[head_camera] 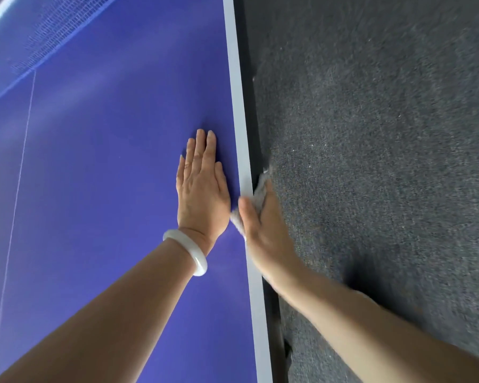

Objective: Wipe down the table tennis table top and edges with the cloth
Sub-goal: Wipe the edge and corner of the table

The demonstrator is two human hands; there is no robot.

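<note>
**Wiping the long edge.** The cloth (261, 189) is folded over the lip of the counter (108, 161), beneath the right hand (263, 230). One pale tuft shows ahead of the knuckles and another just beside the thumb. The thumb lies on top, across the white border band (239, 111). The fingers drop over the dark side rail (250, 106) and are hidden, so we judge, rather than see, that they clamp the cloth against the rail.

The left hand (202, 186) rests just beside the right, palm down on the blue surface, fingers straight and close together, holding nothing. A white bangle (188, 250) sits at its wrist. Far ahead of both hands runs the net (53, 37). To the right of the right hand is grey carpeted floor (385, 134), blurred in this view.

We take the step in hand to be the edge pass. To do it well:

- We hold the pinch even, so that one stroke covers both the band and the face of the rail.
- We draw the right hand along the lip in one line, without lifting.
- We use the flat left hand only as a brace and move it on as the reach lengthens.
- We watch the loose tufts, since a bunched cloth may slip out and leave bare skin rubbing the rail.

How much of the edge remains we cannot tell.
</note>
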